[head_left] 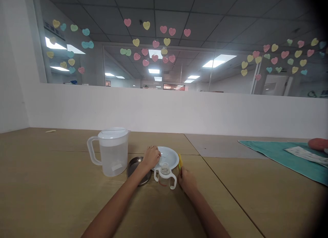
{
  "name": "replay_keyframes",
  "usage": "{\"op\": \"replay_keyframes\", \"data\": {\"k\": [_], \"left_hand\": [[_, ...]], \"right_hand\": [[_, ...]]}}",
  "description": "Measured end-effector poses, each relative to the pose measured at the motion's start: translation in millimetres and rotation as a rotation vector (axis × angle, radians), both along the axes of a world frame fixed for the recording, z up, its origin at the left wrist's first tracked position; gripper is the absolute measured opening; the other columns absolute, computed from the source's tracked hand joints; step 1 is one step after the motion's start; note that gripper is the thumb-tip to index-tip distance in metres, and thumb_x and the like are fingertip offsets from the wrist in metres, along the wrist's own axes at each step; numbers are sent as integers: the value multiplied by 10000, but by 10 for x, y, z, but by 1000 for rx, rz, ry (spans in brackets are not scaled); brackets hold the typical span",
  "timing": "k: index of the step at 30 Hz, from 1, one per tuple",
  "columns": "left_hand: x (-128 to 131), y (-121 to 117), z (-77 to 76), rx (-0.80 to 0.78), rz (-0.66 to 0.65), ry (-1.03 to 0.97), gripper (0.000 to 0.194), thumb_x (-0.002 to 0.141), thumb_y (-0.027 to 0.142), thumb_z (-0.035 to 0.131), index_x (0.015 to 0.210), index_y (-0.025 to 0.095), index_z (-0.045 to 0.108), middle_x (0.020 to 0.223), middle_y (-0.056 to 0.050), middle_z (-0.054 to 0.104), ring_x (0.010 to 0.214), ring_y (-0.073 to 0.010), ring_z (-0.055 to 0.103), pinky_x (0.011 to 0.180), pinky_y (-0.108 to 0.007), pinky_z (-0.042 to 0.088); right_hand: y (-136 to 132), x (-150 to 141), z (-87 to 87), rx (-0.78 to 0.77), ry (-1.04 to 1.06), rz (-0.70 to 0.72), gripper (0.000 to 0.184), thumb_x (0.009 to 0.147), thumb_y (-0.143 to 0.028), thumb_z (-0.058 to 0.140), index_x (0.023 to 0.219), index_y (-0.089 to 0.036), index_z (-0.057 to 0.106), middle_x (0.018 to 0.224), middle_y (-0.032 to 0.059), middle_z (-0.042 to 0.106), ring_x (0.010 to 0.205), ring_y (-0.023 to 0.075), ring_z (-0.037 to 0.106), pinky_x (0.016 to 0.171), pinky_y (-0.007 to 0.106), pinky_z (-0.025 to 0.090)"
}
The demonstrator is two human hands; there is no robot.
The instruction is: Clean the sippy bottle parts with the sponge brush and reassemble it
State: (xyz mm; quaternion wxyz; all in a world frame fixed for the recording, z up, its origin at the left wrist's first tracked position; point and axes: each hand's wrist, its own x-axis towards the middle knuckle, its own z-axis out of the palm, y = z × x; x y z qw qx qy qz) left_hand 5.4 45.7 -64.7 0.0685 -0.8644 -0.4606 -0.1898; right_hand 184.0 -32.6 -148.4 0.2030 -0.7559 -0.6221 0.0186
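My left hand (151,156) reaches over the left side of a white plate (174,159), its fingers curled down; what they hold, if anything, is hidden. To the right of the plate, my right hand (187,180) is closed around a slim yellow tool with a bit of green (180,161), whose kind I cannot make out. Between my hands stands a clear baby bottle (164,179), uncapped, with a white two-handled ring around its neck. Partly under my left forearm lies a round dark metal dish (132,167).
A translucent lidded pitcher (114,156) stands left of the metal dish. Far right, a teal cloth (271,152) carries a patterned white cloth (304,154) and a red object (317,144). A small flat pale piece (50,131) lies far left. A white wall (164,111) bounds the table's back.
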Motion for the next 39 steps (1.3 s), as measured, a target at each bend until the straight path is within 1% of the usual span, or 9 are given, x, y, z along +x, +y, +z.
{"op": "replay_keyframes", "data": {"k": [5,8,12,19,23,28,33,36,39], "left_hand": [[-4,0,35,-33,9,-43,302,765,213,512,1019,194,674,893,-88,683,1000,-238,557,952,-373,343],[-23,9,36,-90,7,-69,366,744,203,519,1092,200,632,844,-62,698,925,-217,596,902,-334,381],[-46,30,2,-176,-5,-109,334,702,161,514,1003,186,655,817,-46,705,798,-189,620,766,-276,423],[-59,32,-8,-315,-54,-162,296,663,102,495,911,151,649,792,-18,680,658,-119,581,566,-197,377],[-70,2,27,-315,-66,-169,308,637,75,504,898,148,651,802,-16,671,678,-119,570,583,-196,372],[-64,21,1,-252,-29,-181,340,650,61,486,934,157,646,781,-40,670,741,-165,590,672,-239,399],[-61,50,-5,-254,-43,-221,469,667,74,493,1116,177,585,815,-31,682,770,-161,608,715,-243,420],[-51,57,14,-295,-74,-353,487,661,84,522,1138,172,566,808,-10,682,740,-135,604,723,-232,433],[-16,71,27,-365,-71,-589,495,645,97,569,1135,161,548,800,-3,673,712,-114,601,689,-215,451]], "right_hand": [[2,-8,12,-18,5,-2,220,835,-161,399,981,-140,562,898,97,664,798,184,620,575,249,331],[-11,-24,39,-16,11,-6,212,832,-148,398,961,-147,566,899,91,668,804,182,621,578,247,329],[-13,-33,50,-1,12,-4,224,827,-135,392,964,-149,569,893,84,672,793,182,621,577,249,333],[13,-18,21,-7,7,8,237,820,-145,394,984,-161,566,900,81,668,805,188,619,584,248,332],[21,-18,5,-7,5,20,230,829,-154,387,980,-151,561,892,87,665,798,189,622,574,246,325],[17,-29,25,-15,4,20,223,822,-142,396,971,-149,562,887,93,665,804,191,623,584,246,330],[1,-22,42,-13,-12,33,209,830,-144,392,959,-157,557,882,87,667,800,192,627,578,249,325],[-6,-19,42,-16,-13,33,211,823,-147,401,967,-160,555,893,88,667,791,197,627,571,251,334],[-14,-32,58,1,8,25,233,824,-143,391,983,-158,561,890,87,669,802,196,627,594,251,359]]}}
